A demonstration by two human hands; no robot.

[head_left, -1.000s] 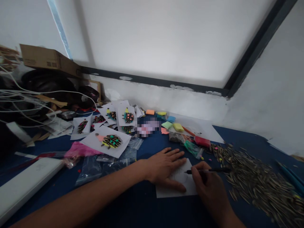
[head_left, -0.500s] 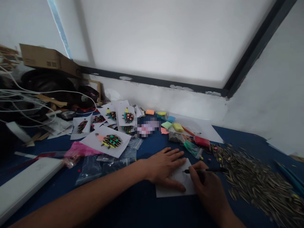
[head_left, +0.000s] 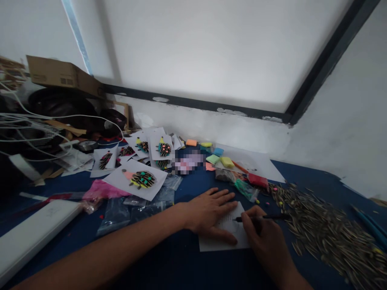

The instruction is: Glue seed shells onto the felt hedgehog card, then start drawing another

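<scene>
A small white sheet of paper (head_left: 208,244) lies on the blue tabletop in front of me. My left hand (head_left: 211,215) rests flat on it with the fingers spread, covering its left part. A dark pen (head_left: 272,216) is pinched in my right hand (head_left: 266,237), its tip at the paper's surface. Faint dark marks and a thin curved line show on the paper between the hands; their full shape is hidden.
Striped sunflower seeds (head_left: 329,233) are heaped at the right. Hedgehog pictures made with seeds (head_left: 140,179) lie at the left. Colourful clay packets (head_left: 226,162) sit behind my hands. A long white box (head_left: 39,233), clear bags (head_left: 113,215) and a cardboard box (head_left: 51,72) stand further left.
Both hands keep almost the same position, the left flat and the right holding the pen. The whole view has shifted very slightly.
</scene>
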